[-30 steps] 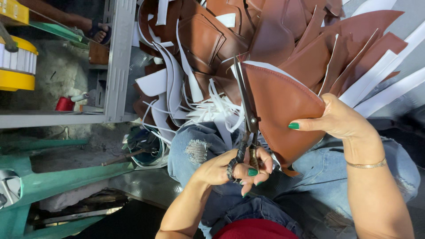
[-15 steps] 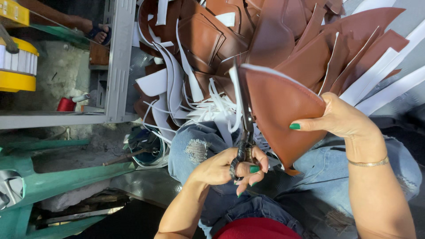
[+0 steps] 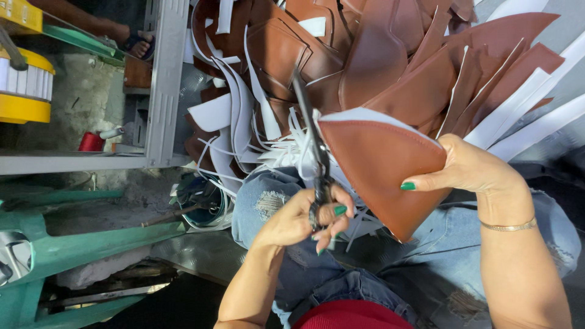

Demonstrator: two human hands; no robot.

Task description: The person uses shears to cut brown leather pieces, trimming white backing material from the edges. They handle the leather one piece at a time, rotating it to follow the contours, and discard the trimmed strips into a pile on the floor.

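Brown leather, smooth and reddish on its face, makes up the curved piece [image 3: 381, 173] we hold over our lap. It is roughly triangular with a rounded side, a line of stitching runs just inside its upper edge, and a pale white backing shows along that edge. Its lower corner tapers to a point above our jeans [image 3: 268, 201].

Our right hand [image 3: 469, 170] has its grip clamped on the piece at its right side, thumb on the brown face with a green-painted nail, fingers hidden behind it. Our left hand [image 3: 301, 219] has its grip closed around the handles of dark scissors [image 3: 314, 146], fingers through the loops. The blades point up along the left edge of the piece, touching or just beside it; we cannot tell how far they part.

Behind the piece lies a heap of more brown cut pieces [image 3: 365, 55] mixed with white strips [image 3: 286, 149]. At the left stands a grey metal shelf [image 3: 164, 85], with a green frame [image 3: 91, 244] below it.
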